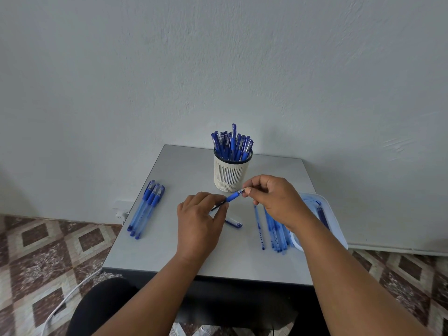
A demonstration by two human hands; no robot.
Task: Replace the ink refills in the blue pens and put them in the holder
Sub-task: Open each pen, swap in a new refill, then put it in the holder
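Far left on the table (169,238): three capped blue pens (146,209) side by side, long axes running from near-left to far-right, well apart from both hands, with bare tabletop between them and the left hand.

Centre-left: left hand (198,221), fingers curled, thumb and fingertips pinching the lower end of the pen in hand (233,196), where a dark thin tip or refill end pokes out toward the near-left. Long axis of this pen: tilted, rising from lower left to upper right, bridging the two hands above the table. Judging by that grip, a pulling-apart or screwing-together step, with the coming move along this same axis.

Just below and between the hands: a loose pen cap (234,223) lying flat on the table, nearer the left hand.

Behind, centre: the holder (230,175), upright, crowded with blue pens, just beyond the right hand's knuckles; little free room at its mouth, so a near-vertical drop-in probably needed.

Centre-right: right hand (274,200), fingers curled, pinching the upper clear end of the same pen.

Right, under the right wrist: a fan of loose refills (276,234) pointing roughly toward the near edge, close to the right hand. Far right: a white tray (335,221) at the table's right edge, partly hidden by the forearm, holding more refills.
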